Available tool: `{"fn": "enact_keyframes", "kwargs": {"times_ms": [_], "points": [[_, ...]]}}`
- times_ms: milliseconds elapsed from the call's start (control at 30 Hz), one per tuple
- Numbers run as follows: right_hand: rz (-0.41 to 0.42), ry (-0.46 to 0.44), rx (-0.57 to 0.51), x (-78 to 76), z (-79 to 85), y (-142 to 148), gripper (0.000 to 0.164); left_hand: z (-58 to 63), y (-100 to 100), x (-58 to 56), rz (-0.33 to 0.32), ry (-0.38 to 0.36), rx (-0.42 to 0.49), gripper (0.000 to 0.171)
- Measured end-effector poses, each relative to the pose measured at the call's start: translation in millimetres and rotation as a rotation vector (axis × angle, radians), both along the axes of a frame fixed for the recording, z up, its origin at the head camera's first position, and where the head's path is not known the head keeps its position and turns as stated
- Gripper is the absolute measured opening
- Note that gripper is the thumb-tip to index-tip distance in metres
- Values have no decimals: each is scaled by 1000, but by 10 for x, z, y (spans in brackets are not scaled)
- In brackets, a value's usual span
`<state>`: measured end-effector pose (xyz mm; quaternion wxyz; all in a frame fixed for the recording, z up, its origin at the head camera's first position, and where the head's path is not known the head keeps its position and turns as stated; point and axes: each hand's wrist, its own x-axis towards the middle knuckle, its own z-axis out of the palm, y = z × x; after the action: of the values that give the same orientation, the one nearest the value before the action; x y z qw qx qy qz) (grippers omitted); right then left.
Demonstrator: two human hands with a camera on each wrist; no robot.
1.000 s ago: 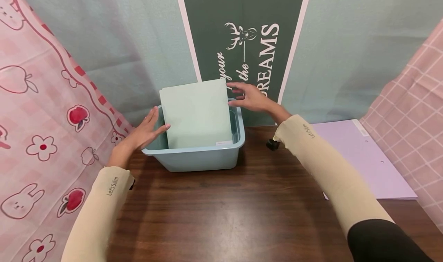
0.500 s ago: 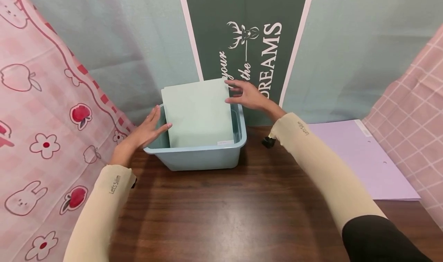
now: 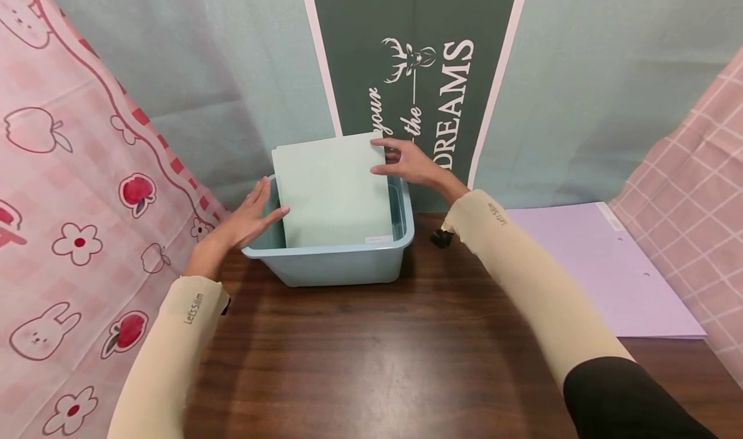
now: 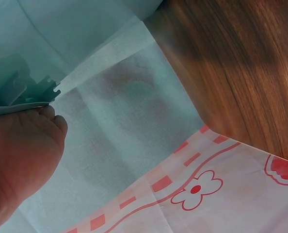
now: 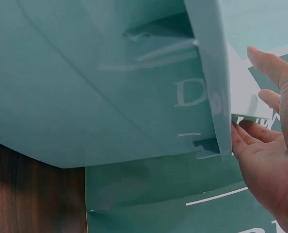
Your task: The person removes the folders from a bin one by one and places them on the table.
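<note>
Pale green folders (image 3: 333, 191) stand upright, leaning back in a light blue plastic bin (image 3: 327, 268). My left hand (image 3: 246, 216) is at the bin's left rim with its fingers spread, and the thumb reaches the folders' left edge. At the upper right corner of the folders is my right hand (image 3: 406, 162); its index finger and thumb overlap the front. In the right wrist view, that hand's fingers (image 5: 258, 131) lie below the folder edge while its thumb stands apart. The left wrist view shows part of the left hand (image 4: 27, 150) against the rim.
A lilac folder or sheet (image 3: 609, 271) with punched holes lies at the right of the dark wooden table (image 3: 360, 349). A pink patterned cloth (image 3: 81, 187) hangs at the left, a pink checked one (image 3: 691, 187) at the right. A grey-green curtain (image 3: 191, 71) closes off the back.
My right hand has moved a little left, its fingertips now overlapping the folders' upper right corner. The left hand and the bin have stayed in nearly the same place.
</note>
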<state>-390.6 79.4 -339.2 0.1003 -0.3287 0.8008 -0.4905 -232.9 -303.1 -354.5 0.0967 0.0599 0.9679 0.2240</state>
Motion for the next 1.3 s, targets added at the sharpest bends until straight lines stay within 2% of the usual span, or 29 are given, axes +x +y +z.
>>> {"fn": "enact_keyframes", "kwargs": {"times_ms": [267, 467, 667, 967, 1300], "points": [[9, -32, 5, -8, 7, -41, 76, 20, 9, 12, -6, 10, -5, 98], [28, -44, -10, 43, 26, -40, 76, 36, 2, 11, -5, 8, -16, 99], [25, -7, -1, 128, 47, -105, 78, 29, -6, 16, 3, 3, -28, 98], [22, 107, 1, 215, 65, -180, 79, 27, -4, 0, -26, 55, -121, 100], [6, 156, -23, 274, 18, -179, 81, 36, 19, -14, -45, 58, -168, 102]]}}
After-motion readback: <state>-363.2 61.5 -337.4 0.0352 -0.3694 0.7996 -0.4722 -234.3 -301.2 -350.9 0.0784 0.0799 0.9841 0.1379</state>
